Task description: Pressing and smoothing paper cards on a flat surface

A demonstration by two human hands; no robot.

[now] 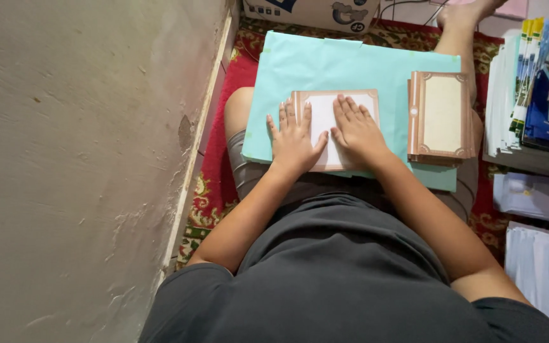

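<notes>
On the pale turquoise paper sheet across the person's lap lies a brown-bordered rectangular card with a white centre. The left hand and right hand press flat on it, fingers spread. Right of the card sits a stack of matching brown-framed cards.

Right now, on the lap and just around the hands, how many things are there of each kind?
Brown-bordered cards under the hands: 1, the pressed card, with the left hand and right hand flat on it.
Stacks of brown-bordered cards: 1, the card stack.
Light blue sheets: 1, the blue sheet.
Total: 3
</notes>
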